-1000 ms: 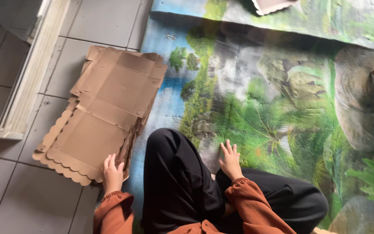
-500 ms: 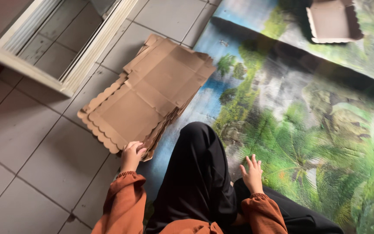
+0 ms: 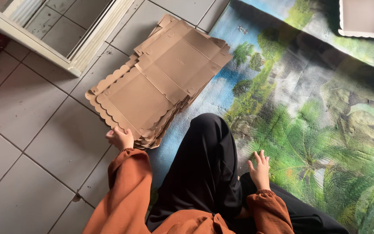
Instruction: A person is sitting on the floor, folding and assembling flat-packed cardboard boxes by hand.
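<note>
A stack of flat brown cardboard box blanks [image 3: 159,82] with scalloped edges lies partly on the grey tiled floor and partly on the printed mat. My left hand [image 3: 119,138] rests at the stack's near edge, fingers curled against the lowest sheets. Whether it grips a sheet I cannot tell. My right hand [image 3: 259,168] lies flat, fingers spread, on the mat [image 3: 325,130] beside my black-trousered knee. Both arms wear rust-orange sleeves.
A folded-up cardboard tray [image 3: 364,17] sits on the mat at the top right. A white door frame [image 3: 66,52] runs across the top left, with tiles beyond it. The mat shows a green landscape print.
The view has swung left and closer. My left hand stays at the stack's near edge; my right hand stays flat on the mat.
</note>
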